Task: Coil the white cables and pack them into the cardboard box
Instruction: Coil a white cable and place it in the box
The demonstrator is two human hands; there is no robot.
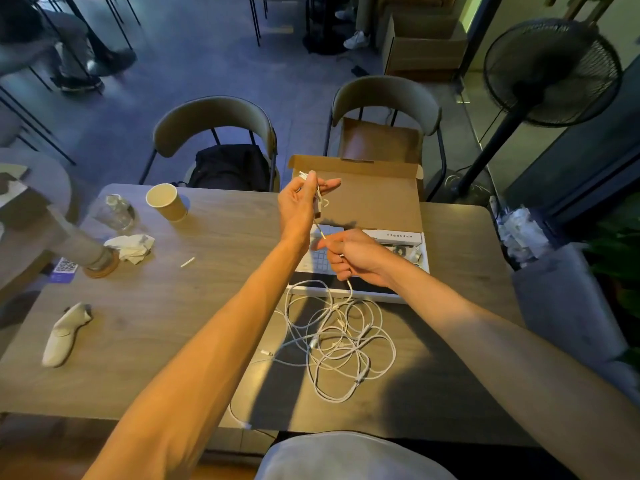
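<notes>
**While one coil is barely begun, the heap waits unpacked**

Since only a few small turns are gathered, I judge the job to be near its start. My left hand [299, 202] is raised over the far side of the counter [166, 327]. Its thumb and fingers pinch the gathered end of one white cable [320, 230], with one finger stretched out straight. The strand runs taut down to my right hand [349, 258], whose curled fingers pinch it between thumb and forefinger. Below that hand it drops into the heap [341, 337], a loose tangle of white loops lying between the box and the counter's near edge. One stray end trails off over that near edge.

The cardboard box [377, 206] sits open toward the far right corner, lid standing up, just behind my hands. I see white packing and small items in its tray, but no finished coil that I can make out, and my hands hide part of it. What is left, I reckon, is nearly everything: winding this cable, untangling and coiling the others, then packing them all.
</notes>
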